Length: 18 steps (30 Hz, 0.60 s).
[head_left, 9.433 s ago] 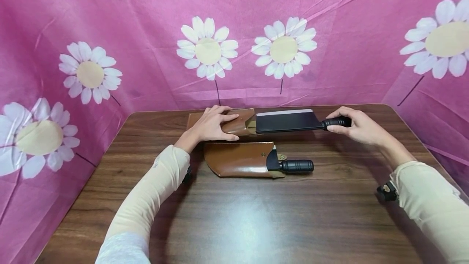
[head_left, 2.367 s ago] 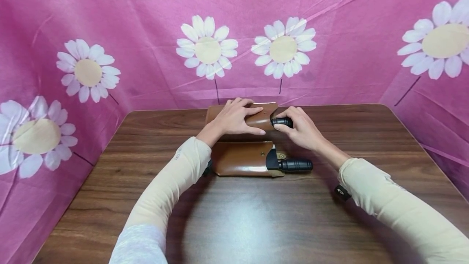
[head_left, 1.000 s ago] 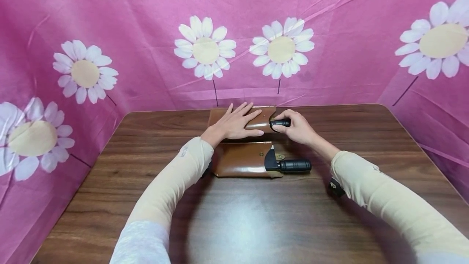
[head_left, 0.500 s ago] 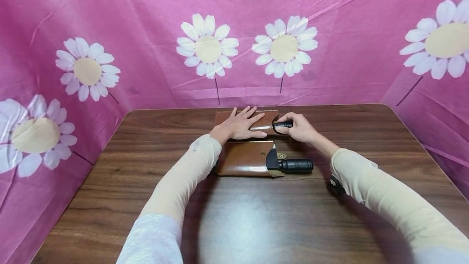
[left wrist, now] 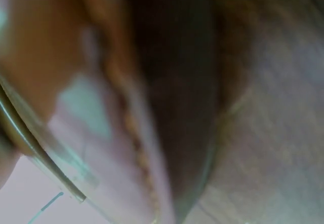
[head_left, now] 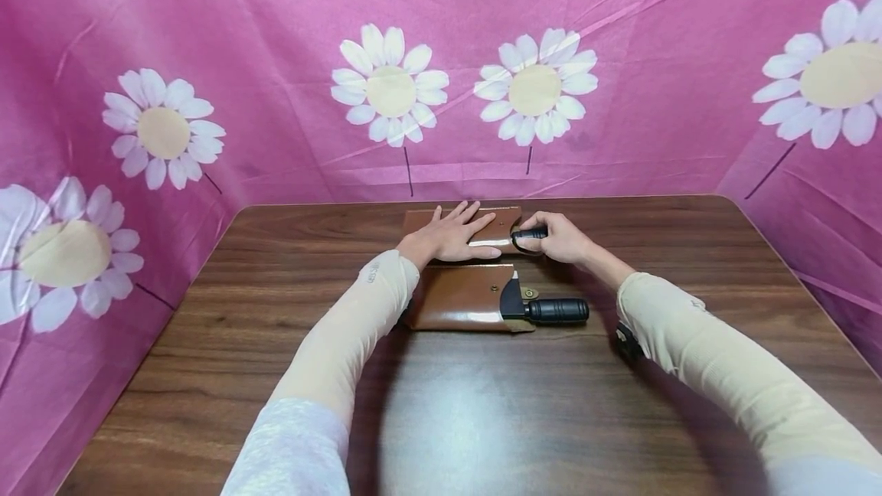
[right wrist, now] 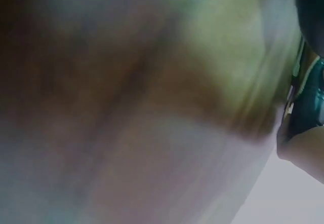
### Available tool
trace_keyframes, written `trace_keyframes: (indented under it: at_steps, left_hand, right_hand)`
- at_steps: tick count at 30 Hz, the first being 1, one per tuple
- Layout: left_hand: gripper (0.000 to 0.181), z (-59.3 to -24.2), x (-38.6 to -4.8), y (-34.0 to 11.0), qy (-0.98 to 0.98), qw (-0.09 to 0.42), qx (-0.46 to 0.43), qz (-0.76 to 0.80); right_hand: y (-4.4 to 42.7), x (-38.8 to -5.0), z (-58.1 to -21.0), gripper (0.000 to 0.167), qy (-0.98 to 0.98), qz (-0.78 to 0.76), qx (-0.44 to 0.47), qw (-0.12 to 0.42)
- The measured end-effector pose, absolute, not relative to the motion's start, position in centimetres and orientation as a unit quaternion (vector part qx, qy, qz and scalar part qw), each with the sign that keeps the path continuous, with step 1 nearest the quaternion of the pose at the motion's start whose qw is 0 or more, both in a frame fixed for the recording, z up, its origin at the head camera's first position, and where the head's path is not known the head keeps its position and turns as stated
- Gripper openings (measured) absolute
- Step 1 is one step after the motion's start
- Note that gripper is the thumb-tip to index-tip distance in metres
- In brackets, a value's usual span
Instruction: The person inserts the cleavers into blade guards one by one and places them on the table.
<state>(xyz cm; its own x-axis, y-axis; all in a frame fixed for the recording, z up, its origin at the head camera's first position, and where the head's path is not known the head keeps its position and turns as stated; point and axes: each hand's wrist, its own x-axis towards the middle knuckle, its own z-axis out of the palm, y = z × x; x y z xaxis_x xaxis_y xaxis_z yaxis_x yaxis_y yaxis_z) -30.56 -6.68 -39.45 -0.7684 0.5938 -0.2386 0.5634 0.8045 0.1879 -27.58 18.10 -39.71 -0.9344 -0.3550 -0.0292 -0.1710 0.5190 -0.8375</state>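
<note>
At the table's back edge lies a brown leather sheath [head_left: 506, 230], with my left hand [head_left: 451, 239] spread flat on top of it. From its right end sticks the black handle of a cleaver [head_left: 532, 233], whose blade is hidden inside. My right hand [head_left: 563, 239] grips that handle between thumb and fingers. Nearer to me, a second brown sheath [head_left: 460, 301] holds another cleaver [head_left: 556, 311]; its black handle and a bit of blade show beside a snap strap. The left wrist view is mostly blurred brown leather; in the right wrist view, fingers [right wrist: 306, 150] touch the dark handle.
The wood-grain table [head_left: 565, 404] carries both sheaths near its back. Just behind it hangs a pink cloth [head_left: 462, 6] with white daisies, which also runs along the left and right sides.
Earlier the far cleaver's black blade lay outside the sheath; my right hand has moved left and the blade is now inside. The far sheath has shifted right. Over the last half second, little moves.
</note>
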Motion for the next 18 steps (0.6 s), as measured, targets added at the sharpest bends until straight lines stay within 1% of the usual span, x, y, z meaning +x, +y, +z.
trace_keyframes:
  at_steps: [5, 18]
  left_hand:
    - [0.090, -39.55, -30.64, -6.62, 0.939, 0.150, 0.307, 0.045]
    - [0.089, -39.75, -30.68, -6.74, 0.939, 0.145, 0.308, 0.044]
  right_hand:
    - [18.25, -27.75, -39.39, 0.027, 0.867, -0.460, -0.149, 0.121]
    - [18.36, -27.95, -39.97, 0.029, 0.865, -0.463, -0.156, 0.116]
